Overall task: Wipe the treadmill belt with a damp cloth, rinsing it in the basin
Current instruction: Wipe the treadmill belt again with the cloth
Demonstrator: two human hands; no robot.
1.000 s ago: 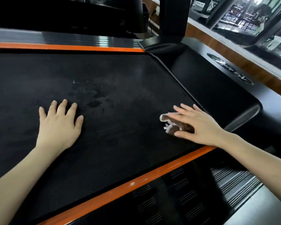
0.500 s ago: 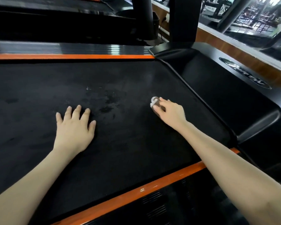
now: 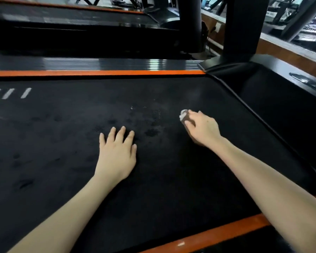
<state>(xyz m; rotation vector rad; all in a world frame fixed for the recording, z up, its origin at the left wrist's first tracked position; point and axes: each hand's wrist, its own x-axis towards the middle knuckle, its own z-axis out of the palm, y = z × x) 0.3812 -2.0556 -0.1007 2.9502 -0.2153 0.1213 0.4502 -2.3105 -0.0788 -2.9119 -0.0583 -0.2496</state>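
r hand (image 3: 202, 127) presses cloth (image 3: 183, 114) on belt (image 3: 171, 179) – l hand (image 3: 117, 152) flat.

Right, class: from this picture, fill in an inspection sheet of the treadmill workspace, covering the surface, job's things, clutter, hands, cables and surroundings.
Surface: black belt; dark, damp-looking patches mid-belt; white stripes at far left.
Job's things: cloth on the belt under the right hand; basin not in view.
Clutter: nothing seen, bar a pale fleck on the near orange rail.
Hands: left hand flat on the belt, fingers spread; right hand grips the cloth.
Cables: nothing seen.
Surroundings: second treadmill behind; black post at far right; windows beyond.
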